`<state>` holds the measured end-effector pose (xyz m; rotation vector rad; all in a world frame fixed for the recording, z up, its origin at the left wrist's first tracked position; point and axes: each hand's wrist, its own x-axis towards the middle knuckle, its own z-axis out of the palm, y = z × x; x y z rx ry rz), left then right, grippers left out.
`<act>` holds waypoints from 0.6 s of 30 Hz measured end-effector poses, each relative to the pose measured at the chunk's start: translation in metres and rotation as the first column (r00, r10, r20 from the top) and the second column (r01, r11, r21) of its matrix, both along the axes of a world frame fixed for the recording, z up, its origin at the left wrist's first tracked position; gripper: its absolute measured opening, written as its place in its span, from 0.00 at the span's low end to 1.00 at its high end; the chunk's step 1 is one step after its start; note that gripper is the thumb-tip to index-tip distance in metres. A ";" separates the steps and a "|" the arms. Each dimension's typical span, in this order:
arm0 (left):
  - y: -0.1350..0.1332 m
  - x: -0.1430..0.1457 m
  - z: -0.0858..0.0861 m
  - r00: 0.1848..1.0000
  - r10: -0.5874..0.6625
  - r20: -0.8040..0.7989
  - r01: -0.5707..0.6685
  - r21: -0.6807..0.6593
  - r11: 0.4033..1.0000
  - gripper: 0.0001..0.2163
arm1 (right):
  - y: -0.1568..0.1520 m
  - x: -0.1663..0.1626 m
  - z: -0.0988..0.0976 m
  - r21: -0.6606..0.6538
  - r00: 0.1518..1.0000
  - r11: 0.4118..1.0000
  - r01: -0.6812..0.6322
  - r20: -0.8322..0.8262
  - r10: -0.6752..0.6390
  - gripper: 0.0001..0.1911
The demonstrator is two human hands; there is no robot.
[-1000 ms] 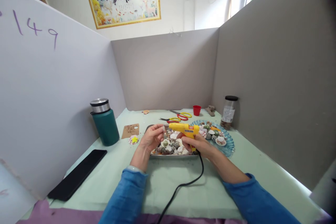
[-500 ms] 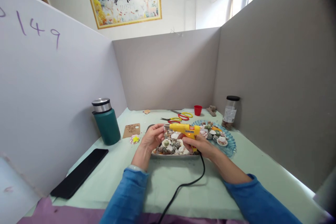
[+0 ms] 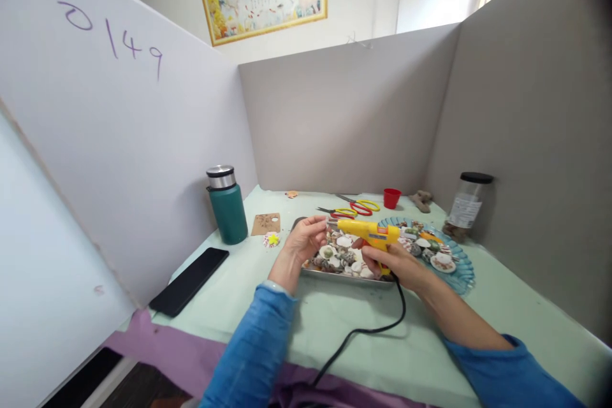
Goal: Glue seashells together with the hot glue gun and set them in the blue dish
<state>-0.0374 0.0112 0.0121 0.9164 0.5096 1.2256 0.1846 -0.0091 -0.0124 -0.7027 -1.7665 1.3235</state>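
My right hand (image 3: 392,262) grips a yellow hot glue gun (image 3: 366,233) with its nozzle pointing left, and its black cord (image 3: 363,331) trails toward me. My left hand (image 3: 301,243) pinches a small piece at the nozzle tip; it is too small to name. Both hands hover over a metal tray (image 3: 351,276) heaped with seashells. To the right, a blue glass plate (image 3: 461,277) holds more shells.
A teal flask (image 3: 227,205) and a black phone (image 3: 190,280) lie at the left, with a brown card (image 3: 266,224) and a small star shell piece (image 3: 272,240). Scissors (image 3: 358,207), a red cup (image 3: 391,197) and a dark-lidded jar (image 3: 466,204) stand behind. Partition walls enclose three sides.
The camera has swung left, so everything sits further right in view. My hands keep the same pose, gun nozzle against the pinched piece.
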 end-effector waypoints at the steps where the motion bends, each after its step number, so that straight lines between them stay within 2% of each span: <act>1: 0.000 0.000 0.000 1.000 0.001 -0.001 -0.001 0.001 1.000 0.14 | 0.001 0.000 -0.001 0.001 1.000 1.000 -0.003 0.000 0.003 0.18; 6: 0.000 0.000 -0.002 0.998 -0.049 -0.042 0.050 0.022 0.998 0.15 | 0.002 0.000 -0.003 -0.015 0.999 1.000 0.027 -0.028 -0.028 0.19; 13: 0.003 -0.001 -0.002 1.000 0.011 -0.024 -0.011 -0.010 1.000 0.16 | -0.003 -0.001 0.006 -0.019 1.000 1.000 0.023 -0.003 -0.023 0.19; 18: 0.000 0.000 0.000 0.997 -0.029 -0.070 0.030 0.015 0.999 0.15 | -0.002 -0.003 0.005 -0.020 0.994 0.994 0.107 -0.038 -0.107 0.18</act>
